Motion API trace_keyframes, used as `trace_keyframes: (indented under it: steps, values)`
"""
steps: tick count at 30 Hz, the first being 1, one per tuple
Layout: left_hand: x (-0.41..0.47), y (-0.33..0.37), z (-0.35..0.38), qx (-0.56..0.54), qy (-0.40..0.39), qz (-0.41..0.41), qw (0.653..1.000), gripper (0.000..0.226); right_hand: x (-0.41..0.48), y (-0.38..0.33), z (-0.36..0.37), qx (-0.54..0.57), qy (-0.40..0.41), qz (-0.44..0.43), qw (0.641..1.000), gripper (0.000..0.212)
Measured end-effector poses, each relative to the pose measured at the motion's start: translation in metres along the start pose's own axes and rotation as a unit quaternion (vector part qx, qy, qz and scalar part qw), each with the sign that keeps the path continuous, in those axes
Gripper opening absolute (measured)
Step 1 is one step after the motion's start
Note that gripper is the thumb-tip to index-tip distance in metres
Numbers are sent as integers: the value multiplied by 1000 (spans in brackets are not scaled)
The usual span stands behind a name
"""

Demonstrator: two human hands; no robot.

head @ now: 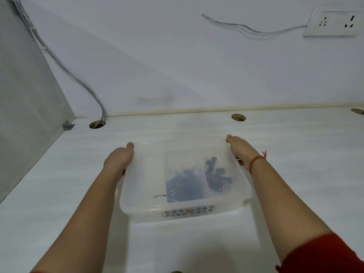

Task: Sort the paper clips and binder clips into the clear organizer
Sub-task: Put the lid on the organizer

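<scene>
Organizer [141, 213]: clear tub at mid white desk [295, 154], resting or just lifted, I could not tell which. No dividers seen inside it. Left hand [118, 160] and right hand [240, 148] gripped the two side walls, thumbs along the rim, other fingers down the outside and mostly hidden. Two plastic bags [183, 160] lay inside, touching: blue paper clips [185, 186] in the left one, binder clips [216, 174] in the right. One loose clip [160, 196] lay on the tub floor just beside them. My read: sorting not begun, bags apparently unopened, all left to do.
</scene>
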State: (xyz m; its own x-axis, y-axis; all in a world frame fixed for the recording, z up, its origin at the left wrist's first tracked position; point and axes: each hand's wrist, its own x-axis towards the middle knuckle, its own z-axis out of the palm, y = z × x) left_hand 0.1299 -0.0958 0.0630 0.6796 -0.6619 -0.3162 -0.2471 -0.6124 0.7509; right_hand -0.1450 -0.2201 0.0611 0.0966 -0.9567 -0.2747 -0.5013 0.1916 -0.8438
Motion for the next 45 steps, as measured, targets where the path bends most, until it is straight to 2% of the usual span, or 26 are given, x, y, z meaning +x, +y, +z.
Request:
trace_keyframes:
  steps: [8, 11, 14, 16, 18, 19, 20, 21, 23, 25, 26, 28, 29, 32, 38, 41, 45]
  values:
    - [41, 3, 14, -69, -7, -17, 997, 51, 39, 14, 12, 53, -3, -43, 998, 22]
    - [31, 7, 13, -98, -5, -12, 995, 38, 36, 16, 12, 77, 11, -38, 996, 20]
    - [14, -2, 8, -148, -23, 3, 989, 54, 17, 18, 7, 70, 11, -3, 997, 42]
    - [-8, -16, -4, -235, -72, 7, 969, 59, -6, 24, 0, 78, -1, -10, 997, 49]
    - [-35, -42, -13, -318, -120, 49, 939, 51, -37, 39, -9, 129, -48, -47, 989, 43]
    - [-51, -59, -17, -333, -147, 98, 926, 42, -52, 51, -14, 165, -83, -76, 980, 44]
    - [-66, -75, -19, -325, -178, 149, 917, 35, -66, 66, -18, 196, -123, -107, 967, 52]
    - [-78, -88, -17, -312, -206, 184, 909, 40, -79, 78, -20, 225, -162, -129, 952, 68]
    - [-89, -110, -10, -294, -219, 198, 909, 75, -96, 98, -18, 251, -221, -150, 930, 98]
    - [-93, -117, 1, -260, -163, 199, 931, 88, -104, 107, -7, 228, -227, -161, 933, 102]
    - [-98, -115, 6, -234, -115, 198, 945, 88, -107, 108, 0, 213, -202, -164, 942, 99]
    - [-100, -109, 15, -203, -29, 188, 961, 86, -106, 107, 12, 188, -113, -174, 960, 96]
    - [-102, -106, 17, -199, -10, 182, 963, 85, -103, 107, 18, 176, -70, -179, 965, 95]
    - [-91, -104, 18, -199, -1, 181, 963, 78, -92, 106, 28, 161, -22, -186, 969, 94]
    - [-38, -79, 22, -171, -2, 182, 968, 69, -40, 78, 39, 163, -35, -192, 967, 82]
    - [-5, -61, 28, -155, 18, 187, 970, 69, 0, 67, 48, 176, -49, -179, 967, 89]
    - [38, -41, 34, -159, 22, 193, 968, 68, 43, 49, 56, 155, -19, -201, 967, 92]
